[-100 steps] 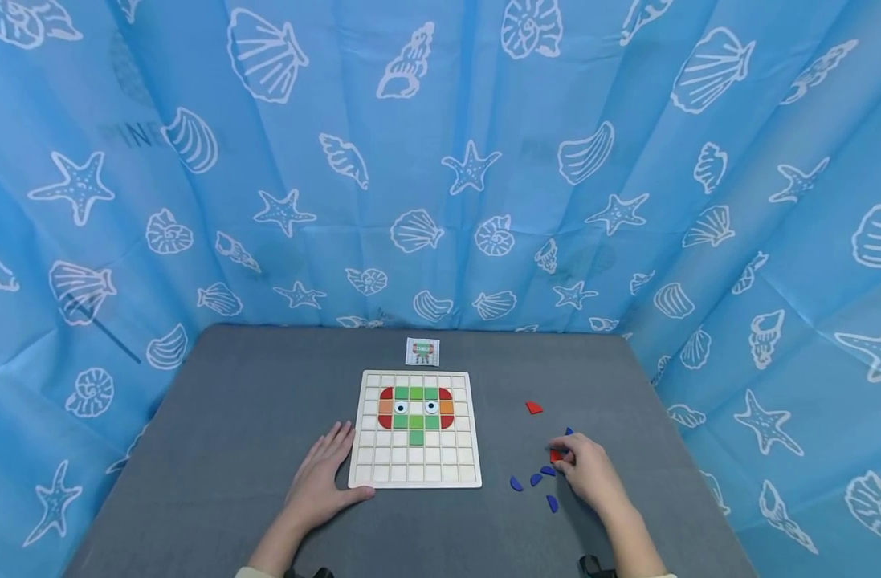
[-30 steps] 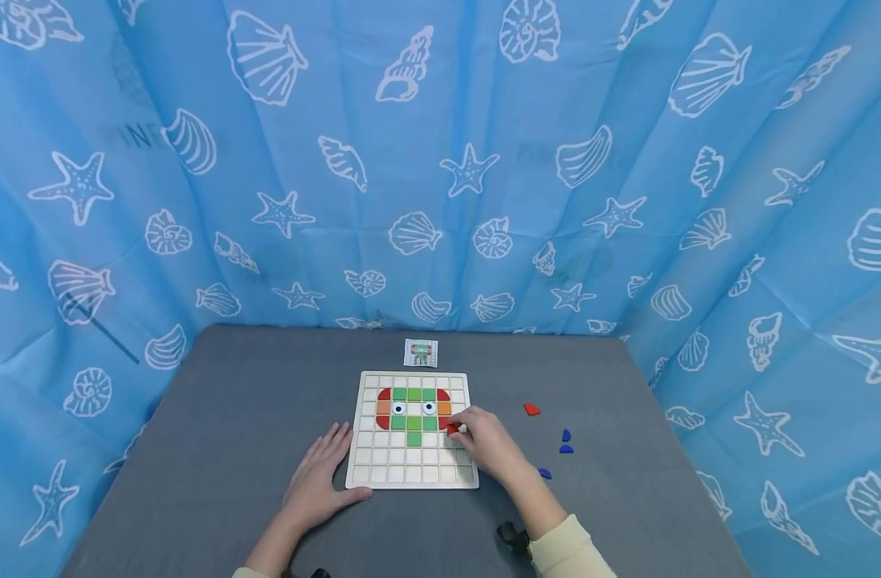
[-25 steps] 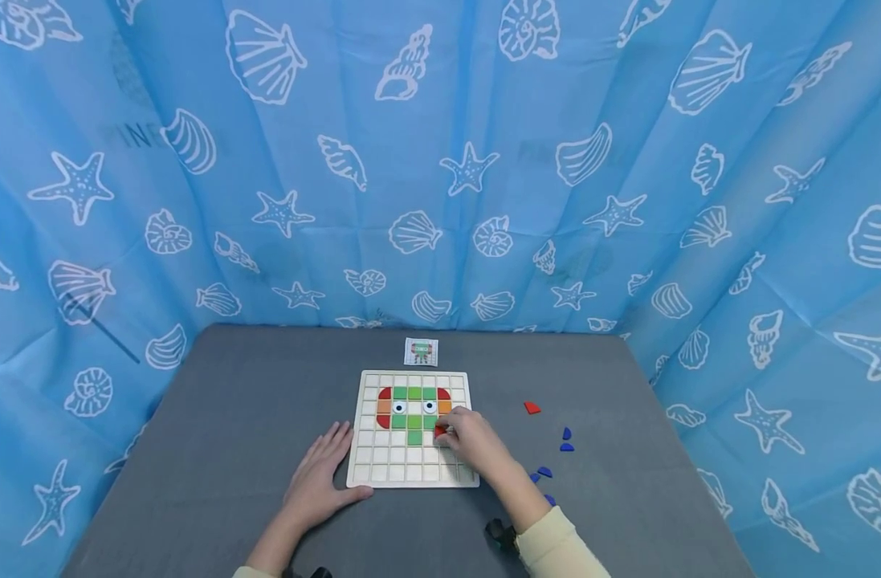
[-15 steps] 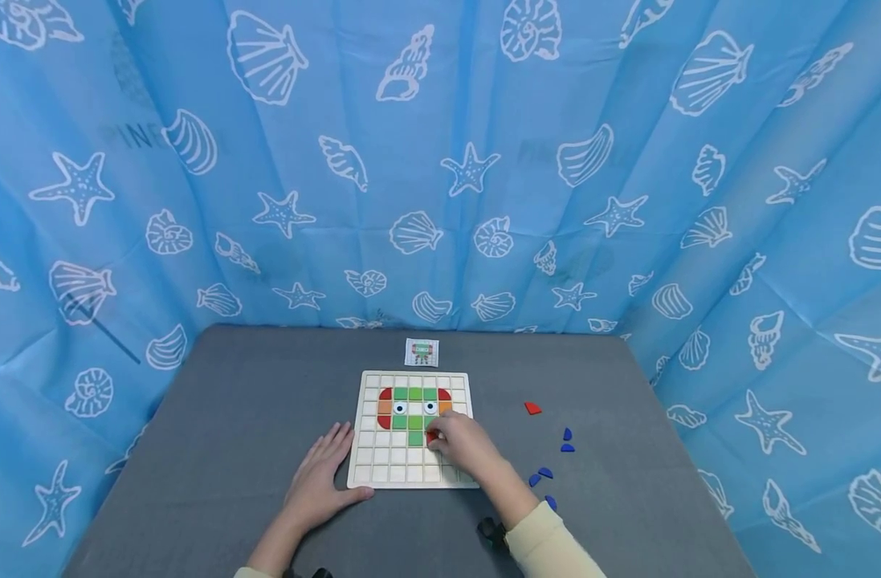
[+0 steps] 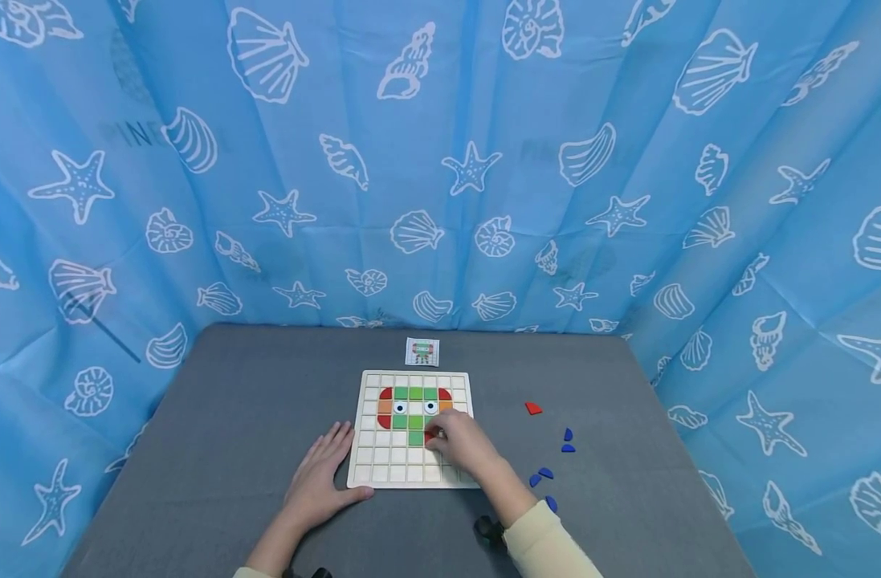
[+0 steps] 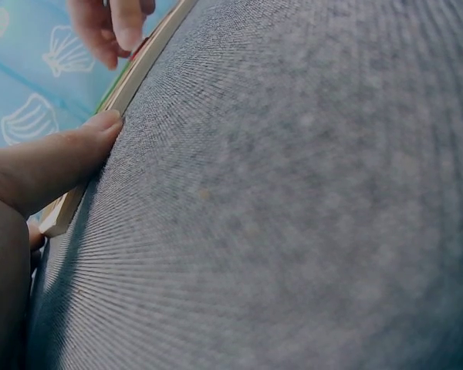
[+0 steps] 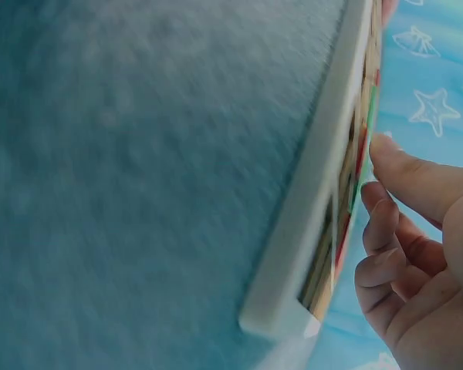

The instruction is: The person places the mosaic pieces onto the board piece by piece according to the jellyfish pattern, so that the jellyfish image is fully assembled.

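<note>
A wooden grid board (image 5: 382,474) lies on the table with green, orange and red tiles and two eye tiles set in its cells. Spread along the board's left edge, my left hand (image 5: 320,479) has straight fingers, its thumb at the front left corner. My right hand (image 5: 463,441) reaches over the board and pinches a red tile (image 5: 429,437) in the cell just right of the lowest green tile (image 5: 415,438). Fingers cover most of that red tile. In the right wrist view, the thumb and curled fingers of the right hand (image 7: 424,239) are at the board's surface.
To the right lie a loose red quarter-circle tile (image 5: 533,408) and several blue half-round tiles (image 5: 546,473). Behind the board is a small pattern card (image 5: 422,352). A blue shell-print curtain (image 5: 440,201) surrounds the grey table (image 5: 267,385).
My right hand has taken a red tile from the loose pieces and carried it left onto the board, settling beside the lowest green tile. The left hand has stayed put.
</note>
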`<state>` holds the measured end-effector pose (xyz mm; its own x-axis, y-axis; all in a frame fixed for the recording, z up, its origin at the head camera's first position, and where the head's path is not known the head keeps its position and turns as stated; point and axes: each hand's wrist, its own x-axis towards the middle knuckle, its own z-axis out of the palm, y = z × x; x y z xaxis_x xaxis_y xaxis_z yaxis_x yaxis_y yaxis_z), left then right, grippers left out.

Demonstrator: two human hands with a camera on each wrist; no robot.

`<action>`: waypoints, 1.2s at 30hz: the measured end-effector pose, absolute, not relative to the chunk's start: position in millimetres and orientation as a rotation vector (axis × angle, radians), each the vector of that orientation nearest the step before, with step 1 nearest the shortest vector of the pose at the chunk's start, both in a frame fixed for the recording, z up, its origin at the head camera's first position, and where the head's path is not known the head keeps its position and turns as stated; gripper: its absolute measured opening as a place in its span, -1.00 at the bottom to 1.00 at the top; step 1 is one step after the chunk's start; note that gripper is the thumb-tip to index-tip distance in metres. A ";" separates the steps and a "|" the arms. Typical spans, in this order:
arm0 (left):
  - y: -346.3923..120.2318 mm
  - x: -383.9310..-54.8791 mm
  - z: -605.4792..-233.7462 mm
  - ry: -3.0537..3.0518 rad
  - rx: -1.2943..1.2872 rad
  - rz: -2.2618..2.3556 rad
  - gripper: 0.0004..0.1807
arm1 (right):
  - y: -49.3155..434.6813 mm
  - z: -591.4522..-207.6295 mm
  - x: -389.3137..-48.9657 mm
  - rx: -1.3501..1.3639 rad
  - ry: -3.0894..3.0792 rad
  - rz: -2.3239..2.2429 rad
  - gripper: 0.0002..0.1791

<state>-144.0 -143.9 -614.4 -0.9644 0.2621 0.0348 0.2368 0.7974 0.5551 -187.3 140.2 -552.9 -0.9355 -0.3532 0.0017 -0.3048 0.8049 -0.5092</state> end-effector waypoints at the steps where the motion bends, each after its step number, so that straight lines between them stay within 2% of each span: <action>1: -143.8 -144.1 -614.0 2.936 0.409 0.903 0.27 | 142.3 -552.3 -187.3 -0.523 2.898 -0.806 -0.79; 11: -143.8 -143.4 -614.9 2.940 0.408 0.914 0.27 | 181.3 -530.9 -186.1 -0.414 3.014 -0.837 -0.79; 23: -142.1 -143.4 -615.0 2.948 0.395 0.905 0.27 | 224.8 -532.3 -187.1 -0.178 3.110 -0.885 -0.74; 36: -141.6 -142.0 -613.2 2.948 0.389 0.891 0.26 | 257.5 -535.5 -193.5 -0.116 3.145 -0.873 -0.70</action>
